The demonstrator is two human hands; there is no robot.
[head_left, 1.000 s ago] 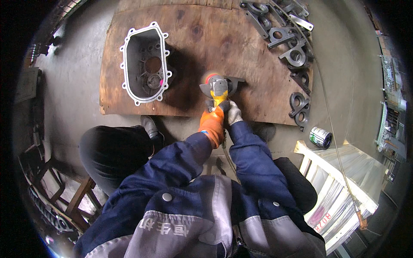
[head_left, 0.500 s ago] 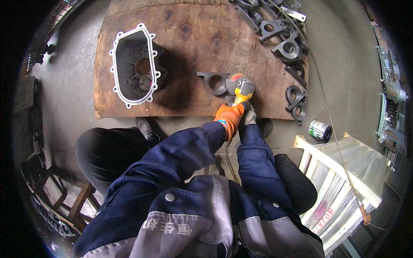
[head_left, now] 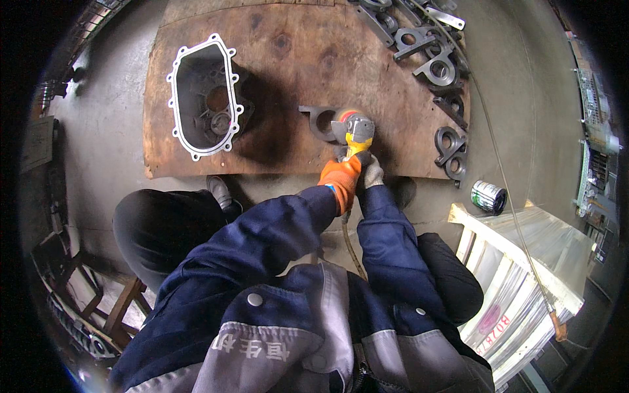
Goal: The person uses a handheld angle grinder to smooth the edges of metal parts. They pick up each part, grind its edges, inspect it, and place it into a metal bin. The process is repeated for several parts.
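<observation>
Head view, gloved fingers (head_left: 344, 171) clamped on grinder (head_left: 359, 129), farther left over bracket (head_left: 314, 122) than before

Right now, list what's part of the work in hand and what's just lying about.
In the work: yellow grinder, left hand and right hand on it; dark ring bracket at its head.
Seemingly lying about: other brackets; metal housing; can; pale crate.

A row of pale characters (head_left: 254, 347) stands on the grey chest panel (head_left: 252, 372) of the jacket, just under the panel's upper edge. On the plastic-wrapped face of the crate (head_left: 522, 281), toward its near end, a red letter and digits (head_left: 496, 335) run slantwise. The can (head_left: 489, 198), off the board's (head_left: 275, 72) near right corner, bears print too small to read.
</observation>
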